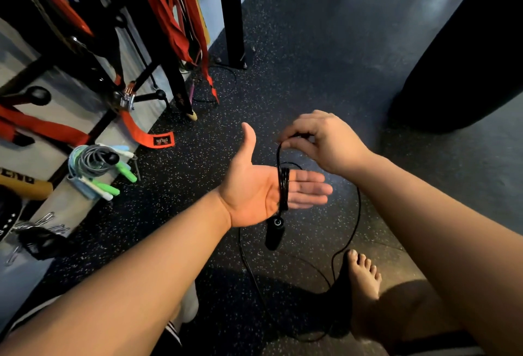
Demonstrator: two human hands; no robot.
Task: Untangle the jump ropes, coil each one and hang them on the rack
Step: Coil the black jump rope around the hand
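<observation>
While right hand (319, 140) pinches rope (278, 155), coils (283, 188) wrap left hand (250, 194).

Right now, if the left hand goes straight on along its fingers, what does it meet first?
Likely the loose strand of the black jump rope, then the right forearm just beyond. The left hand lies open, coils round its fingers. Depth is unclear; the strand may hang lower.

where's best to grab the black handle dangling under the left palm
Probably round its barrel, from below: the black handle hangs free under the left hand, and its top end is crowded by the coiled black rope.
</observation>
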